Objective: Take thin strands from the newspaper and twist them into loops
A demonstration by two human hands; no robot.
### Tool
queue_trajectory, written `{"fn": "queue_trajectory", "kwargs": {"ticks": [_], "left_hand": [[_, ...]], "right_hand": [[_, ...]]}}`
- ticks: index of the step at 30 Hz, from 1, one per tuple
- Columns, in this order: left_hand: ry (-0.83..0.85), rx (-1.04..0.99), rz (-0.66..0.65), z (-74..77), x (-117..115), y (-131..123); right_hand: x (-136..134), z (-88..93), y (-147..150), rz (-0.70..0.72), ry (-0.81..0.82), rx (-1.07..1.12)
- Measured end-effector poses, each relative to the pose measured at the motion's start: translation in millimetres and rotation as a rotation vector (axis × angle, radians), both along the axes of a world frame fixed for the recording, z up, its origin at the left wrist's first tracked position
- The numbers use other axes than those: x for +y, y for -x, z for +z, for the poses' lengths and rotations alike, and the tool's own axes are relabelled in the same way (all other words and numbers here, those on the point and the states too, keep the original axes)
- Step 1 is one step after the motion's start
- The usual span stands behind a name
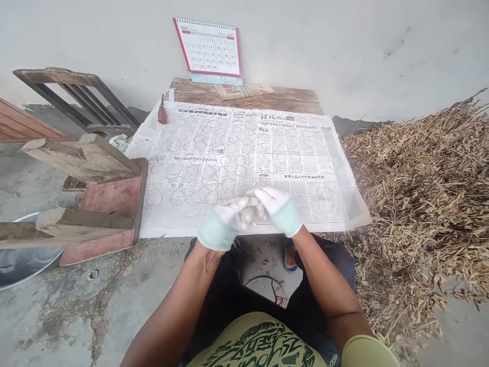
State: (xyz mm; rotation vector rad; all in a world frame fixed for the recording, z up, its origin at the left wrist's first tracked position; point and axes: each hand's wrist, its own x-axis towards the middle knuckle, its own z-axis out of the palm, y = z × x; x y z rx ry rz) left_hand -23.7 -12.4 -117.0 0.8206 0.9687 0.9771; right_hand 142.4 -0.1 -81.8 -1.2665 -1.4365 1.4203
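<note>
My gloved left hand [223,224] and right hand [278,206] meet over newspaper [198,168]. Fingers [244,206] bunched together; cannot tell if pinching anything. Any small pod: light, brittle, take gently by fingertips.

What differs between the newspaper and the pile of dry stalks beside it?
The newspaper lies flat on a wooden table, but the dry stalks form a loose heap on the ground. The newspaper is pale and printed; the stalks are straw-brown. The newspaper has straight edges; the stalks' edge is ragged. Both sit before the wall.

Two gloved hands [273,206], one newspaper [198,168], one calendar [209,48], one screwdriver [162,114].
</note>
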Motion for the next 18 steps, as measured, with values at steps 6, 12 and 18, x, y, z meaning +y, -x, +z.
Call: {"fn": "queue_trajectory", "kwargs": {"ticks": [6, 12, 18], "left_hand": [[-0.082, -0.147, -0.074, -0.6, -9.5, -11.4], [-0.074, -0.182, -0.121, -4.9, -8.2, -15.4], [-0.079, -0.149, -0.244, -3.6, -6.8, -14.6]], "right_hand": [[-1.1, 0.2, 3.9, -0.108, 0.082, 0.053], [-4.2, 0.5, 4.5, -0.058, 0.043, -0.014], [-6.6, -1.6, 1.9, 0.028, -0.007, -0.001]]}}
